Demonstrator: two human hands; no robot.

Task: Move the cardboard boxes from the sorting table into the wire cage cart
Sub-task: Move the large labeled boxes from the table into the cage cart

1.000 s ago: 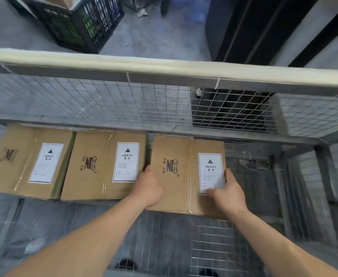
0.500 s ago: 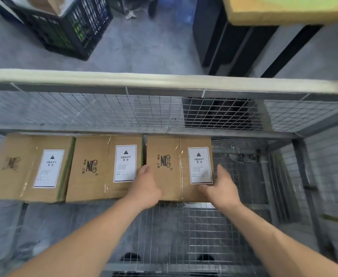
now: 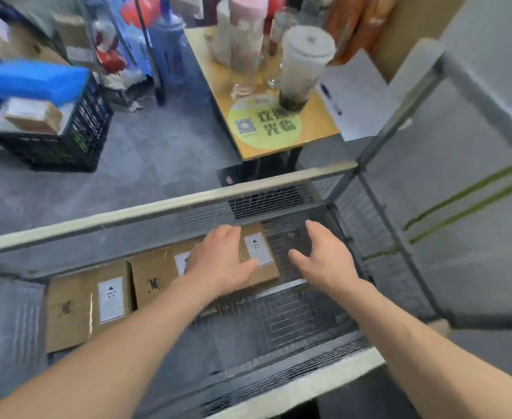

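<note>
Cardboard boxes lie flat in a row of three on the mesh floor of the wire cage cart (image 3: 170, 207), against its far wall. The left hand (image 3: 221, 261) rests palm-down, fingers spread, across the top of the third box (image 3: 266, 267), not gripping it. A white label (image 3: 257, 247) on that box shows just beyond the thumb; it carries a small black triangle and a line of print too blurred to read. To the left of that hand sits the middle box (image 3: 154, 276), its own white label half hidden by the wrist and a dark printed logo near its lower edge. Further left lies the first box (image 3: 76, 313), with the same logo and a white label (image 3: 111, 299) bearing a triangle and smeared text.

The right hand (image 3: 327, 258) hovers open beside the third box, fingers apart, touching nothing, with bare mesh beneath it.

Beyond both hands, outside the cage, a small table (image 3: 318, 128) bears a round yellow-green sticker (image 3: 263, 125) with a blue QR code and green Chinese characters, and a lidded drink cup (image 3: 303, 68) standing on it. Far to the left of the hands is a black crate (image 3: 76, 137).
</note>
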